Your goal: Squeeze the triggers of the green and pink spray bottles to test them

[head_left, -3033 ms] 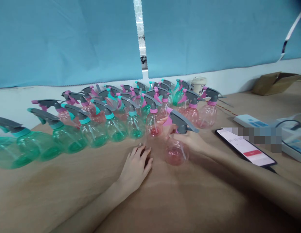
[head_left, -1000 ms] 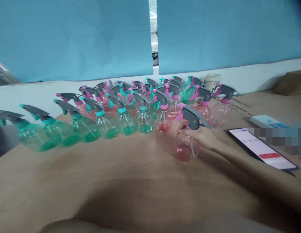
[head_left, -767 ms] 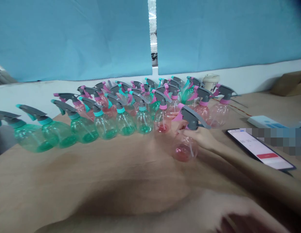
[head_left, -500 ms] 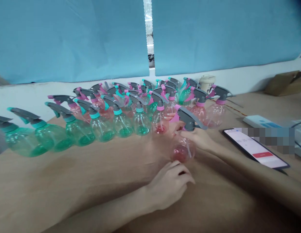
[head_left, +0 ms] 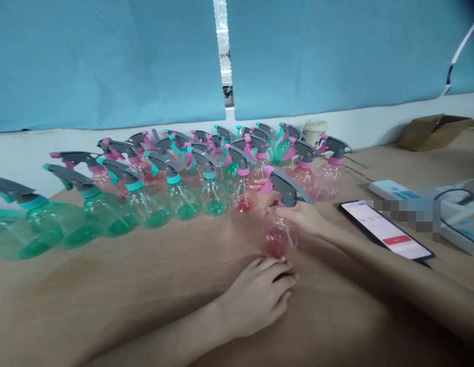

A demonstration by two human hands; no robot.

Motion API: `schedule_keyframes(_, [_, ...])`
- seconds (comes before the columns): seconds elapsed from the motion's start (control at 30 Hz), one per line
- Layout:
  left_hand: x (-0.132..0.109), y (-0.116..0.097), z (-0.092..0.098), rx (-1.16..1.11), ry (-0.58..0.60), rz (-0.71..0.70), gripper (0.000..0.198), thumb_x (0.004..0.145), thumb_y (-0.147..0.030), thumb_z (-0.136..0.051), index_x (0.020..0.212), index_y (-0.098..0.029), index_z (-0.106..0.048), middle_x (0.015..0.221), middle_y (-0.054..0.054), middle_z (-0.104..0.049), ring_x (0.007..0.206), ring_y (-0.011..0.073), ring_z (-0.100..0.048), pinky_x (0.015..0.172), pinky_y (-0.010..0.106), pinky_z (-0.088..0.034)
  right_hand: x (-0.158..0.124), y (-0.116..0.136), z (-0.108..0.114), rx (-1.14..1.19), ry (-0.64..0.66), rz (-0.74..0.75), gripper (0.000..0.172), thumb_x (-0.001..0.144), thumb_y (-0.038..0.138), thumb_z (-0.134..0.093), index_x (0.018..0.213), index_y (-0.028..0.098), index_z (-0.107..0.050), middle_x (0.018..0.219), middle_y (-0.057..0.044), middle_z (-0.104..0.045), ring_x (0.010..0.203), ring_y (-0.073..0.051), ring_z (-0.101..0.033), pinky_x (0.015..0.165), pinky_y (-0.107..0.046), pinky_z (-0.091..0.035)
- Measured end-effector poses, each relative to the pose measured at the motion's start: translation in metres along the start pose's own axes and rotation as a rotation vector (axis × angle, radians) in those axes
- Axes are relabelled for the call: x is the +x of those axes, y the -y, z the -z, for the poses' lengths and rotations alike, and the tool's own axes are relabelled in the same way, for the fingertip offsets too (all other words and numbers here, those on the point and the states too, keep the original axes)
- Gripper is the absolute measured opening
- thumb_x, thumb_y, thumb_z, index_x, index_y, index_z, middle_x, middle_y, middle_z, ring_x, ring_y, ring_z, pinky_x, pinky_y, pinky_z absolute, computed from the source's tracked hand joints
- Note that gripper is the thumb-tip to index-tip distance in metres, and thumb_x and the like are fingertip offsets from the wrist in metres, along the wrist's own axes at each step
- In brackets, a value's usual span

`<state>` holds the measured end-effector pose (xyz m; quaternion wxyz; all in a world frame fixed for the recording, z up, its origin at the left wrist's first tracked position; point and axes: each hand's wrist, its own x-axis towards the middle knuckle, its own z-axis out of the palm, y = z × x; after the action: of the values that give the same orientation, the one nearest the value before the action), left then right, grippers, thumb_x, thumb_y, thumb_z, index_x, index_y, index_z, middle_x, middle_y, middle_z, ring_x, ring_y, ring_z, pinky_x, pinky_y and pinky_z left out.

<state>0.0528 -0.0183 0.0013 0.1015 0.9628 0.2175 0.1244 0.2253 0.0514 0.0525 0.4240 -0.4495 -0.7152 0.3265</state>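
Note:
A spray bottle (head_left: 277, 239) with a clear pinkish body, a grey head and a pink trigger stands upright in front of the others. Around its neck, from the right and behind, wraps my right hand (head_left: 303, 218); the bottle partly hides those fingers. My left hand (head_left: 255, 295) lies palm down on the table just in front of this bottle, fingers slightly apart and holding nothing. Close behind is another pink-collared spray bottle (head_left: 243, 196). To the left runs a row of green spray bottles, the nearest to my hands being a teal-collared one (head_left: 215, 199).
More pink and green spray bottles crowd the back by the wall. At right lie a lit phone (head_left: 390, 232), a white power strip (head_left: 395, 191) and cables. A paper cup (head_left: 315, 133) and an open cardboard box (head_left: 431, 132) are farther back.
The view has turned slightly right, so everything sits farther left. The fingers of my left hand have spread out more. My right hand stays at the neck of the pinkish spray bottle.

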Motion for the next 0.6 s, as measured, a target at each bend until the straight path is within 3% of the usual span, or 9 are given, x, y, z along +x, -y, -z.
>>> schedule_keyframes(0.17, [-0.001,0.01,0.005,0.071,-0.031,0.119,0.028,0.089,-0.02,-0.042,0.114,-0.017,-0.053,0.118,0.004,-0.056,0.111,0.0194,-0.047,0.097,0.034,-0.034,0.004,-0.004,0.003,-0.021,-0.144,-0.091,0.006,0.063,0.025,-0.054,0.058,0.023,-0.056,0.062,0.0,-0.061,0.073,-0.021,-0.058,0.069,-0.035,-0.044])
schedule_keyframes(0.37, [-0.003,0.034,0.004,0.239,-0.135,0.366,0.031,0.087,-0.024,-0.045,0.115,-0.015,-0.053,0.122,0.009,-0.053,0.117,0.0252,-0.042,0.095,0.041,-0.036,0.005,-0.003,0.005,0.004,-0.102,-0.084,0.01,0.063,0.026,-0.053,0.054,0.022,-0.056,0.061,0.0,-0.062,0.073,-0.021,-0.059,0.071,-0.036,-0.045])
schedule_keyframes(0.6, [-0.002,0.044,0.002,0.286,-0.134,0.405,0.035,0.087,-0.027,-0.045,0.118,-0.012,-0.051,0.129,0.014,-0.046,0.122,0.0275,-0.036,0.098,0.043,-0.031,0.005,-0.004,0.006,0.039,-0.086,-0.064,0.008,0.063,0.023,-0.051,0.06,0.021,-0.059,0.068,0.0,-0.064,0.074,-0.02,-0.059,0.077,-0.037,-0.043])
